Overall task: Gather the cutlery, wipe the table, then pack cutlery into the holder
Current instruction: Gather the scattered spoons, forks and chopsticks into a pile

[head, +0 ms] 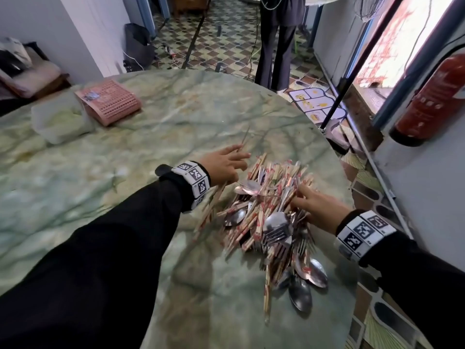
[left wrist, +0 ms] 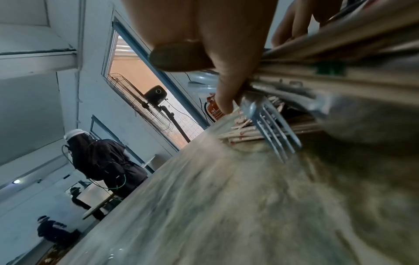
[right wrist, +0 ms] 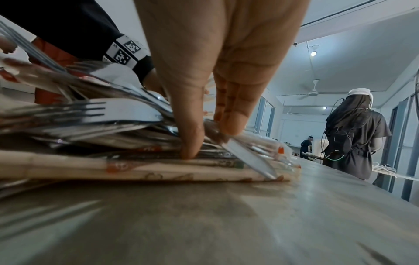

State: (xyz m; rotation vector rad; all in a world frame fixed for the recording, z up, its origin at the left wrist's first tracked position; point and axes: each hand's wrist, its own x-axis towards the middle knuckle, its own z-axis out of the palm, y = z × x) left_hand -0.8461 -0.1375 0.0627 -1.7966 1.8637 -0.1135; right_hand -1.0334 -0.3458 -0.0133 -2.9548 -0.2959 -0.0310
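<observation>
A heap of cutlery [head: 271, 222], with wrapped chopsticks, spoons and forks, lies at the right front of the round green marble table [head: 176, 117]. My left hand [head: 226, 165] is at the heap's far left edge and grips a bundle of chopsticks [left wrist: 340, 62] and a fork [left wrist: 269, 125], thumb pressed on top; the sticks stick out under my wrist. My right hand [head: 312, 205] rests on the heap's right side. Its thumb and straight fingers [right wrist: 231, 125] press into the heap of cutlery [right wrist: 90, 125]. The pink perforated holder [head: 110, 103] lies on its side at the far left.
A pale white item [head: 60, 119], cloth or tub, sits beside the holder. The table's edge curves close behind the heap on the right. A red fire extinguisher [head: 432, 96] hangs on the right wall. A person [head: 276, 46] stands beyond the far edge.
</observation>
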